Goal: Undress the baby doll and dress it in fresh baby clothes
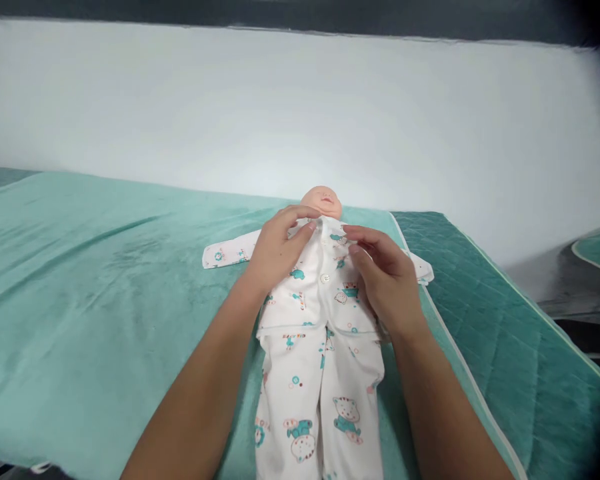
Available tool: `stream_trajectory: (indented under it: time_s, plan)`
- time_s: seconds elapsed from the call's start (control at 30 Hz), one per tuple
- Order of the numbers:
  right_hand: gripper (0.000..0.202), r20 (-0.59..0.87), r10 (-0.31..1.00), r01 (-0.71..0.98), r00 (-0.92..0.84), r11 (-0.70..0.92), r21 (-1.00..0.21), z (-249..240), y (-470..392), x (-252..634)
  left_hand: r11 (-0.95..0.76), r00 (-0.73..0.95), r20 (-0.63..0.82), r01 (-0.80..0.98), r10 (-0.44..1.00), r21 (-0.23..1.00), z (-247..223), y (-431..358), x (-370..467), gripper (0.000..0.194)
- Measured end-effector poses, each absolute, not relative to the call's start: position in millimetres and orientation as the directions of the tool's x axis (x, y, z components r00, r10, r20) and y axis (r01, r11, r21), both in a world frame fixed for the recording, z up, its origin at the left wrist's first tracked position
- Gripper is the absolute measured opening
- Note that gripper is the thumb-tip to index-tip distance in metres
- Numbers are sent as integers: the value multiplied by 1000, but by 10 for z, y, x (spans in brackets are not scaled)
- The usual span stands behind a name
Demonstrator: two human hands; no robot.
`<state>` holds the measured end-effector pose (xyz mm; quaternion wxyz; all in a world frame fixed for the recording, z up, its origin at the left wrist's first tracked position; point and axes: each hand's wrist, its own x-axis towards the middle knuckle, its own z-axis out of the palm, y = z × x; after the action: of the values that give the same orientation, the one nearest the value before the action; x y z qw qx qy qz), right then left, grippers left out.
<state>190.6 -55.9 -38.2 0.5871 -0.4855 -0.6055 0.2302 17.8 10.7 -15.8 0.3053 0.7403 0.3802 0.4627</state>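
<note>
Reaching with both hands over a doll laid face up on a green sheet.
Holding the left hand at the collar of the white printed top, with no telling whether grasping cloth or merely touching. Holding the right hand over the opposite side of the chest, with grip released, thumb and forefinger parted. Showing between them a front button; below, printed trousers.

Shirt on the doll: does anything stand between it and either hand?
Nothing visible does. The left hand is by the collar of the shirt, the right hand over its other side. The doll's head lies beyond the collar, not between.
</note>
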Motion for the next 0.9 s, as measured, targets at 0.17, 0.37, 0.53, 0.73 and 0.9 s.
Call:
stream_trajectory:
  time_s: [0.17, 0.37, 0.53, 0.73, 0.9]
  plan:
    - [35, 506, 863, 528, -11, 435, -730, -505, -471, 1921, -598, 415, 449, 373, 791, 709, -261, 154, 253, 37]
    - [44, 476, 877, 585, -69, 423, -693, -525, -461, 1959, -624, 433, 454, 457, 779, 634, -273, 175, 260, 37]
    - [43, 471, 879, 589, -72, 419, -691, -460, -364, 1989, -605, 435, 427, 473, 793, 641, -277, 174, 263, 38]
    - [43, 421, 898, 621, -127, 403, -672, -426, -190, 2001, -603, 427, 432, 464, 794, 649, -313, 195, 254, 36]
    - [47, 388, 911, 656, -139, 378, -653, -422, -172, 1989, -618, 414, 464, 435, 783, 655, -339, 204, 268, 36]
